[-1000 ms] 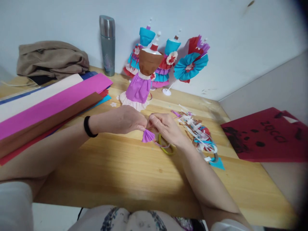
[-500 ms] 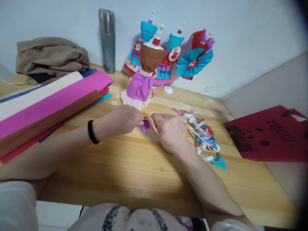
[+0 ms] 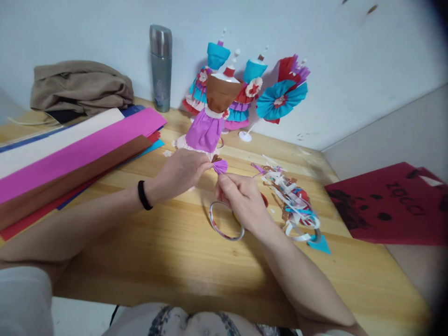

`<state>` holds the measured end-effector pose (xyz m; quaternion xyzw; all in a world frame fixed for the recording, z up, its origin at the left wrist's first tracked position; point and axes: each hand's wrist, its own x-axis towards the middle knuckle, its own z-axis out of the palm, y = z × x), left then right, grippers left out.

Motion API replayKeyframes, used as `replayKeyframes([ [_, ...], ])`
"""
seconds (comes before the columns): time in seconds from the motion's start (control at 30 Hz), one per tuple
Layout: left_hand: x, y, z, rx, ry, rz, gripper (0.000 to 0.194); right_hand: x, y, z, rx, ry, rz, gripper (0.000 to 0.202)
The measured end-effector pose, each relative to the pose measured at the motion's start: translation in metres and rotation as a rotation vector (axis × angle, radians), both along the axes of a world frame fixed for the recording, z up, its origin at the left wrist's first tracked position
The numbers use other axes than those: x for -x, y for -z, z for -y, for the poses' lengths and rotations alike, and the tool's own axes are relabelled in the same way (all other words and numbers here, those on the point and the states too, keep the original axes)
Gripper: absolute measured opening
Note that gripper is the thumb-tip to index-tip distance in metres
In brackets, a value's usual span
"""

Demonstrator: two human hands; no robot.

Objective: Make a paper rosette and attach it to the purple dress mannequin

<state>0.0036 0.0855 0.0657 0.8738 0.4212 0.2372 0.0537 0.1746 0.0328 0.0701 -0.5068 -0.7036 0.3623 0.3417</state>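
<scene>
In my left hand [image 3: 187, 170], thumb and fingertips pinch a small gathered bunch of pleated crepe paper [image 3: 220, 166], purple with some brown at its top. My right hand [image 3: 241, 193] is closed just below it, thumb and index finger pressed together at the paper's lower edge. A thin whitish ring, apparently a roll of tape [image 3: 227, 238], hangs at the right hand's lower fingers; how they grip it is partly hidden. Right behind my hands stands a doll-like dress form [image 3: 203, 130] with a brown top, purple skirt and pale ruffle.
More paper-dressed forms [image 3: 255, 70] and a blue paper rosette [image 3: 282, 100] stand by the wall. Folded coloured paper [image 3: 80, 144], a thermos [image 3: 161, 70] and brown cloth [image 3: 80, 86] lie or stand leftward. Paper scraps [image 3: 294, 200] and a red bag [image 3: 388, 205] are rightward.
My hands have parted slightly, the right moving down. The pleated paper is turned upward and shows more fully. The ring now shows beneath my right hand.
</scene>
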Motion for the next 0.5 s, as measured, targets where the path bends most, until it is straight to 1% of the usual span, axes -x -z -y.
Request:
replayKeyframes([
  [0.1, 0.0, 0.001, -0.002, -0.023, 0.03, 0.057, 0.034, -0.002, -0.001, -0.002, 0.19, 0.04, -0.224, 0.046],
  [0.17, 0.0, 0.002, -0.001, -0.043, 0.019, 0.044, 0.032, -0.001, 0.0, -0.002, 0.264, 0.043, -0.3, 0.047],
  [0.23, 0.0, 0.002, 0.0, -0.035, 0.001, 0.057, 0.03, 0.001, 0.002, -0.002, 0.277, 0.03, -0.324, 0.048],
  [0.3, 0.0, 0.001, 0.001, 0.005, -0.013, 0.125, 0.031, 0.003, 0.005, -0.002, 0.27, 0.023, -0.329, 0.048],
  [0.4, 0.001, -0.001, 0.0, 0.102, -0.034, 0.297, 0.037, 0.005, 0.009, -0.003, 0.276, 0.041, -0.349, 0.046],
  [0.5, 0.002, -0.002, 0.0, 0.242, -0.027, 0.473, 0.042, 0.007, 0.014, -0.003, 0.27, 0.047, -0.325, 0.045],
])
